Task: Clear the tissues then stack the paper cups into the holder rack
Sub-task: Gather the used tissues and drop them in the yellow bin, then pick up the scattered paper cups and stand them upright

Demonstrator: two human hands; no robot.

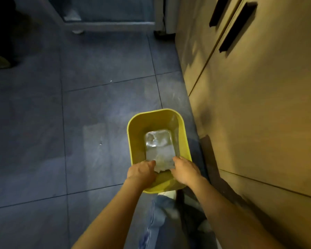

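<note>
Hands meet over the near end of a yellow bin [152, 123] standing on the dark tiled floor [79, 114], close beside tan cabinet doors [258, 105]. The left hand [142, 172] and right hand [185, 170] sit side by side, fingers curled on a crumpled white tissue [161, 164] held between them just above the bin's near rim. More pale tissue or a liner lies at the bin's bottom; which, I cannot tell. Jeans [160, 221] show below the forearms.

Glossy yellow plastic bin [156, 119], crumpled paper tissues [159, 155], matt tile floor [97, 87].
</note>
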